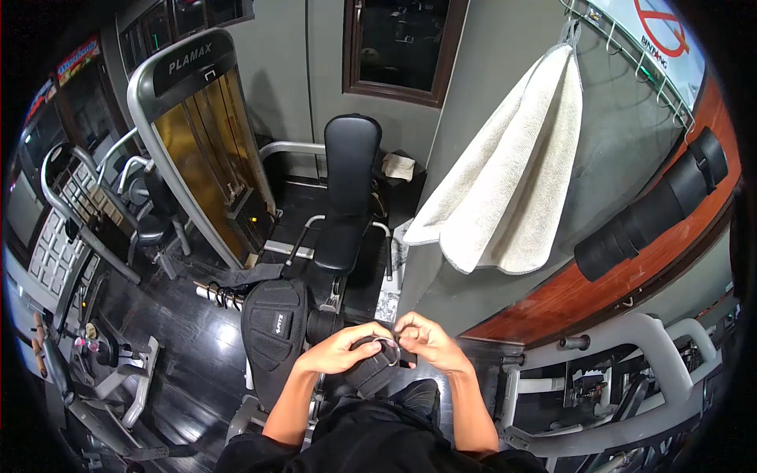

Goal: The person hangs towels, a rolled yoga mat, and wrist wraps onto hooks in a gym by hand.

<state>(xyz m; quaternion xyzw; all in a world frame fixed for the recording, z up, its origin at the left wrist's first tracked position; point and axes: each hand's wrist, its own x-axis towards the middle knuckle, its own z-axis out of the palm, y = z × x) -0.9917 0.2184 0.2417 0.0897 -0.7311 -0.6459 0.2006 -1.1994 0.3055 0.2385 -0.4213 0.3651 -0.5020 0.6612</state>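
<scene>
Gripping a black padded fabric strap (pixel 369 370) above the lap with the left hand (pixel 337 352), fingers clamped around the pad to carry it; pinching its small metal ring (pixel 388 340) with the right hand (pixel 432 344), fingers together, probably for keeping it steady. Facing a black cushioned machine seat (pixel 347 189).

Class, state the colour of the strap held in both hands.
Black; the head view shows the strap between the left hand and right hand.
</scene>
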